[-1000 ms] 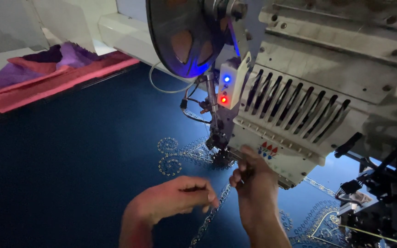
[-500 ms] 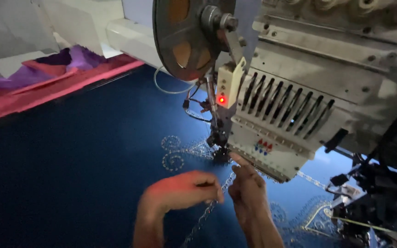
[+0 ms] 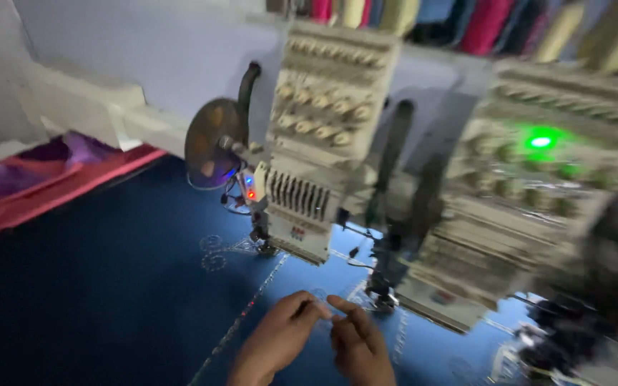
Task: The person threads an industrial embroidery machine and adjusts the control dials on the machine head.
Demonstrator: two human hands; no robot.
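Note:
My left hand [image 3: 279, 337] and my right hand [image 3: 361, 344] are low in the head view, over dark blue fabric [image 3: 109, 286]. Their fingertips meet in a pinch, and the blur hides whether anything thin is held between them. A glittering sequin strip [image 3: 246, 309] runs across the fabric from the embroidery machine head [image 3: 296, 207] down past my left hand. That head has a row of needles, a red lamp and a round disc [image 3: 210, 143] at its left. Pale stitched swirls [image 3: 212, 251] lie on the fabric beside it.
A second machine head [image 3: 495, 243] with a green lamp [image 3: 540, 141] hangs at the right, blurred. Coloured thread cones [image 3: 481, 21] line the top. Pink and purple cloth [image 3: 44, 179] lies along the fabric's left edge. A white machine beam [image 3: 87, 107] crosses behind.
The view has pulled back and swung right, bringing a second machine head into view. Both hands have come away from the needle area toward me, and their fingertips now meet lower down.

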